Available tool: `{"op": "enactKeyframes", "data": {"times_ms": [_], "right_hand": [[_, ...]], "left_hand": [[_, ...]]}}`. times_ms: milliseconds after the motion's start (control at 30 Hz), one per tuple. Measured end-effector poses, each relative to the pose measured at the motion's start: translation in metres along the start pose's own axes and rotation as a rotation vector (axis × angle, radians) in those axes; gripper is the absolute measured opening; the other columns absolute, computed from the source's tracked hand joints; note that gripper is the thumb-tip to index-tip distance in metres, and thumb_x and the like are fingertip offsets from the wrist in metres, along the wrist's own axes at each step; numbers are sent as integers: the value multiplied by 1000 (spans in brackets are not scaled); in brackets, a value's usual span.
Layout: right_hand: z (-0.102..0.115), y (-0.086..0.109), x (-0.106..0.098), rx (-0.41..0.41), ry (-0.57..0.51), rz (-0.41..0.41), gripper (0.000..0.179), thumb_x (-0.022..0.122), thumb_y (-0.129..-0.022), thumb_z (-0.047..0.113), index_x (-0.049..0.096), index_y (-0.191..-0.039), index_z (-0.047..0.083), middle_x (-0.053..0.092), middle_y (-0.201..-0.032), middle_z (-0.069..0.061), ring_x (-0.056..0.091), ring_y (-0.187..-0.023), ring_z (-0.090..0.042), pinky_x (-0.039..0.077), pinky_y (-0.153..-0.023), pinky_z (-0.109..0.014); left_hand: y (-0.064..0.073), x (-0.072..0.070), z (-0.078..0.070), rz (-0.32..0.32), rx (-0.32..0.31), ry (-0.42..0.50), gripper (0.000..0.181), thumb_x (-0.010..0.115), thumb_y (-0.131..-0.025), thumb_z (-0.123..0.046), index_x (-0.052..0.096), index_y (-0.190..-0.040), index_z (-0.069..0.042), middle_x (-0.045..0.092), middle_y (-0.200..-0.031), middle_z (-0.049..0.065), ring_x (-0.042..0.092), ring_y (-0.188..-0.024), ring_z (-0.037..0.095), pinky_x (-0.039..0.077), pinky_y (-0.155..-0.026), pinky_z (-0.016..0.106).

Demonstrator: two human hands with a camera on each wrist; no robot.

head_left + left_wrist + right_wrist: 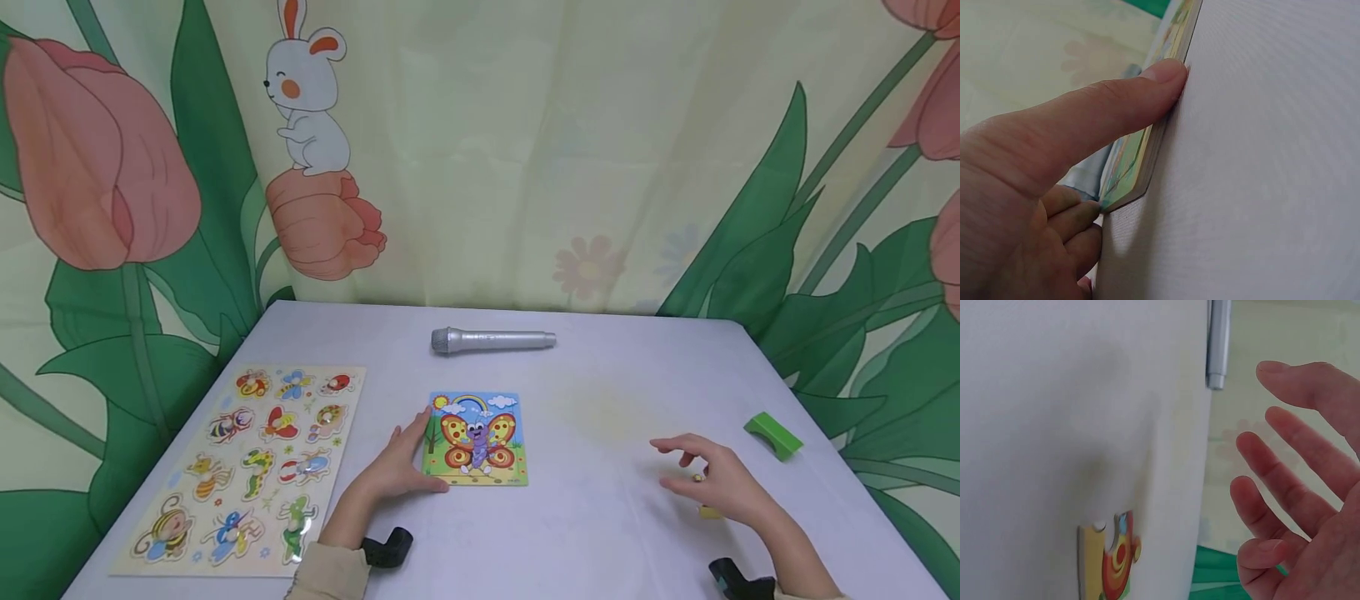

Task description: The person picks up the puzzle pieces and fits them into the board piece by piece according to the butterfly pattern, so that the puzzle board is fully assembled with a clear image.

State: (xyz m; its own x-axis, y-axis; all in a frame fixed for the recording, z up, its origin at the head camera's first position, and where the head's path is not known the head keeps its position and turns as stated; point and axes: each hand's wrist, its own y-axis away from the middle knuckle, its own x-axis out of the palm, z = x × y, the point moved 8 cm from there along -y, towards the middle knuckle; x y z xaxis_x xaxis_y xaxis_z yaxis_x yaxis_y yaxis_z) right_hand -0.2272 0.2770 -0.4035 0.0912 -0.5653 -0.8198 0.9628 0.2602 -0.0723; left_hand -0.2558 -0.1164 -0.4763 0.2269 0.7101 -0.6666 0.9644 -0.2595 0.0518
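A square butterfly picture board [477, 437] lies flat on the table, its layered edge showing in the left wrist view. My left hand [401, 462] rests at its left side. The straight thumb [1110, 106] presses the near edge and the index fingertip touches the left edge; the other fingers bend beside the corner. My right hand [716, 479] hovers over the table at the right, fingers apart and holding nothing. Under it lies a jigsaw piece [1113, 559] with a red and yellow swirl; the hand mostly hides it in the head view.
A board of insect pictures [273, 442] lies at the left. A silver toy microphone [495, 340] lies behind the butterfly board. At the right edge is a green arched block [774, 436]. A printed curtain [480, 150] hangs behind the white table.
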Motion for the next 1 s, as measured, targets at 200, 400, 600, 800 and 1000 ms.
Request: {"op": "enactKeyframes", "data": {"times_ms": [200,400,600,800,1000], "right_hand": [[-24,11,-2,84,15,29,50,78,-72,22,61,-117,8,60,-111,-11,49,-81,-18,45,-55,-21],[-51,20,-6,222,37,81,60,79,-69,25,58,-121,4,55,-117,-21,49,-90,-26,46,-58,-26],[-68,25,-6,249,70,117,64,82,-64,23,58,-120,2,52,-119,-25,50,-93,-30,50,-65,-34],[-79,25,-1,265,99,142,62,82,-62,13,59,-119,3,53,-118,-25,51,-94,-32,53,-71,-44],[-78,25,1,275,85,144,58,80,-63,6,60,-117,3,55,-115,-22,50,-92,-30,53,-69,-42]], "left_hand": [[-1,-2,-1,-4,7,-4,115,85,-58,-33,17,-146,-4,21,-148,20,14,-137,34,4,-112,48],[-1,-1,-1,1,6,-4,115,85,-58,-32,16,-146,-4,22,-148,19,15,-137,33,3,-112,47],[0,-1,-1,7,-7,-2,115,85,-59,-33,16,-146,-4,21,-148,19,14,-137,34,3,-112,47],[0,-1,-1,6,-13,0,115,85,-59,-32,16,-146,-5,21,-148,19,13,-137,33,3,-112,47],[0,-1,-1,9,-17,5,115,85,-58,-32,16,-146,-5,20,-148,19,13,-137,33,3,-112,47]]}}
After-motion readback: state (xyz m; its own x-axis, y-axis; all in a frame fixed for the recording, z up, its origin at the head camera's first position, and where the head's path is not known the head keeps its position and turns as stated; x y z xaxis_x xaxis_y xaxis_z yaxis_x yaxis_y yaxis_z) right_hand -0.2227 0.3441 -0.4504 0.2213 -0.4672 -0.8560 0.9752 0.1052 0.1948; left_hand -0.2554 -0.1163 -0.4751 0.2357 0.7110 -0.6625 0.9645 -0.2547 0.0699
